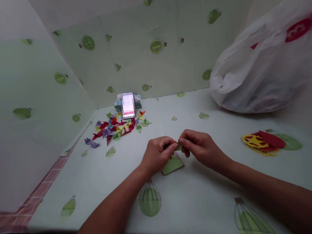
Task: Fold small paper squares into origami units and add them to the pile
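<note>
My left hand (pixel 159 152) and my right hand (pixel 197 144) meet above the middle of the table, fingertips pinched together. Between them is a small piece of folded green paper (pixel 179 146), mostly hidden by the fingers. Both hands are closed on it. Just below, partly behind my left hand, a stack of square green paper (pixel 172 165) with a darker reddish edge lies flat on the tablecloth. Farther back on the left is a heap of folded paper cranes (pixel 116 128) in red, purple, yellow, green and orange.
A phone with a lit, blurred screen (pixel 128 105) leans on a tissue box (pixel 117 104) behind the cranes. On the right stands a bulging white plastic bag (pixel 256 72). Red and yellow cut-out shapes (pixel 263 143) lie in front of it. The balloon-patterned tablecloth (pixel 96 191) covers the table.
</note>
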`<state>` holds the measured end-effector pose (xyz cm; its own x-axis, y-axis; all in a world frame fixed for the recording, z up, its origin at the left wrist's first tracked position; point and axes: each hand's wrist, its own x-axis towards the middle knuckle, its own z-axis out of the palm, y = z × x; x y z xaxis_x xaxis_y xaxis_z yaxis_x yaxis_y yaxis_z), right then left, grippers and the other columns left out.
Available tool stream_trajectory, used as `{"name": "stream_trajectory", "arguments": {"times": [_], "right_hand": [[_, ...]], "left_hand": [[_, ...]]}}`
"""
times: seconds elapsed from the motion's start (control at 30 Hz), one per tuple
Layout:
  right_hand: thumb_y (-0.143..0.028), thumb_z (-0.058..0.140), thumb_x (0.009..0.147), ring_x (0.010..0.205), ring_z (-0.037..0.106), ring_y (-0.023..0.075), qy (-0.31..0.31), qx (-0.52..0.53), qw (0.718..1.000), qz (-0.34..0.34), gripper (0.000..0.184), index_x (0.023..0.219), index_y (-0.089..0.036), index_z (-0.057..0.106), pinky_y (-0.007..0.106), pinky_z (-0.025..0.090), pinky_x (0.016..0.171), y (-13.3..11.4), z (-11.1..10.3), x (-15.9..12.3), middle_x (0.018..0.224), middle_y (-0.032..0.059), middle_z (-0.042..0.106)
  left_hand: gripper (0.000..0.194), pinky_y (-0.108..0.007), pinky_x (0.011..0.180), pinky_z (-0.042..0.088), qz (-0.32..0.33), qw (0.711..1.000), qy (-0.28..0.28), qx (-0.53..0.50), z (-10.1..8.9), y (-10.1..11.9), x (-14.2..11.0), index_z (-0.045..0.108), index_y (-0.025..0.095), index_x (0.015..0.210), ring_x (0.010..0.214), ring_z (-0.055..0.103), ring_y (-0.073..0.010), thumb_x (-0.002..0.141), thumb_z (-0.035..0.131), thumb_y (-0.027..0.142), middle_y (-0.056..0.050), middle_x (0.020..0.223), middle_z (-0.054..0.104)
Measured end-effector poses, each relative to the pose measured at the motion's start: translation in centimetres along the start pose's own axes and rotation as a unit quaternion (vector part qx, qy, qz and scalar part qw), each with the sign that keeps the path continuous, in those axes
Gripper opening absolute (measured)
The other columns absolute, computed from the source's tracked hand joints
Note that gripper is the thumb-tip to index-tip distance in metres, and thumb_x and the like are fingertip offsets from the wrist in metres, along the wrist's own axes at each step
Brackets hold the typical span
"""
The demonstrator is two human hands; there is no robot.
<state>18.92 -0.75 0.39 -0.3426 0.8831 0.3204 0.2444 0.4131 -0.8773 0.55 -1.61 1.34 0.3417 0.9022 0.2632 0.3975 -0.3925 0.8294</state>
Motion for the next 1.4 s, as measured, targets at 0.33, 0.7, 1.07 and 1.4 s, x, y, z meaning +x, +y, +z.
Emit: {"name": "stream_trajectory", "arguments": {"times": [0.33,0.7,1.07,1.4], "right_hand": [[-0.035,0.053,0.092,0.055,0.052,0.0119,-0.009,-0.005,1.000,0.021,0.026,0.072,-0.019,0.055,0.026,0.040,0.057,0.4,0.1,0.1,0.059,-0.0021,0.055],[-0.037,0.057,0.089,0.049,0.051,0.0104,0.089,0.060,0.993,0.054,0.024,0.073,-0.019,0.052,0.026,0.041,0.050,1.3,-0.3,0.9,0.059,-0.0023,0.056],[-0.036,0.056,0.090,0.048,0.050,0.0093,0.107,0.072,0.990,0.054,0.023,0.075,-0.019,0.053,0.024,0.040,0.048,1.4,-0.5,1.1,0.059,-0.0026,0.056],[-0.037,0.057,0.089,0.048,0.050,0.0091,0.113,0.076,0.990,0.047,0.024,0.074,-0.019,0.052,0.024,0.040,0.048,1.3,-0.6,1.1,0.058,-0.0029,0.055]], "left_hand": [[0.024,-0.024,0.059,0.036,-0.027,0.998,0.012,0.062,0.3,-0.4,0.1,0.063,0.017,0.067,0.057,0.052,-0.0110,0.088,0.058,0.028,0.003,0.057,0.058],[0.050,-0.031,0.067,0.041,-0.153,0.921,-0.147,0.326,-3.3,-1.5,1.3,0.067,0.019,0.097,0.084,0.061,-0.0240,0.066,0.076,0.057,-0.009,0.100,0.067],[0.043,-0.031,0.065,0.042,-0.109,0.922,-0.157,0.337,-2.4,-1.9,0.7,0.059,0.019,0.090,0.085,0.059,-0.0252,0.064,0.076,0.048,-0.010,0.100,0.062],[0.047,-0.028,0.060,0.039,-0.151,0.939,-0.178,0.253,-2.0,-1.0,0.4,0.053,0.023,0.113,0.075,0.060,-0.0213,0.071,0.071,0.032,-0.003,0.089,0.066]]}}
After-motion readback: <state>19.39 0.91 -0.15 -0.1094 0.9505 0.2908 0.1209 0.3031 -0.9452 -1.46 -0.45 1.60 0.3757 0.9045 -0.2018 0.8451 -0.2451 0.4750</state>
